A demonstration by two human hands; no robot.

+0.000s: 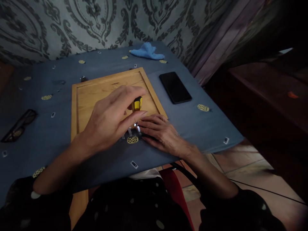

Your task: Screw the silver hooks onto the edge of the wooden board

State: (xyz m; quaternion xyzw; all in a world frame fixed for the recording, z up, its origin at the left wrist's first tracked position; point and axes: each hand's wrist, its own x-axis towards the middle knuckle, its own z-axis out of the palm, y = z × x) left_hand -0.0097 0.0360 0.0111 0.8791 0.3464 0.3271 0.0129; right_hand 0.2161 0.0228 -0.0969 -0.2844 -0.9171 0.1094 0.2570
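Observation:
A yellow and black screwdriver (pixel 137 104) stands upright, its handle gripped by my left hand (pixel 107 117) over the front edge of a framed wooden panel (pixel 96 93). Just right of the tool, my right hand (pixel 160 131) lies with its fingers stretched over the panel's front right corner. Small shiny metal pieces (pixel 139 129) show between the hands, below the screwdriver. The exact contact of the tool's tip is too small to make out.
The panel lies on a blue patterned tablecloth (pixel 192 128). A black phone (pixel 175 87) is right of it, a blue cloth (pixel 147 51) behind. Dark-framed glasses (pixel 19 125) lie far left. A small dark object (pixel 83 79) sits behind the panel.

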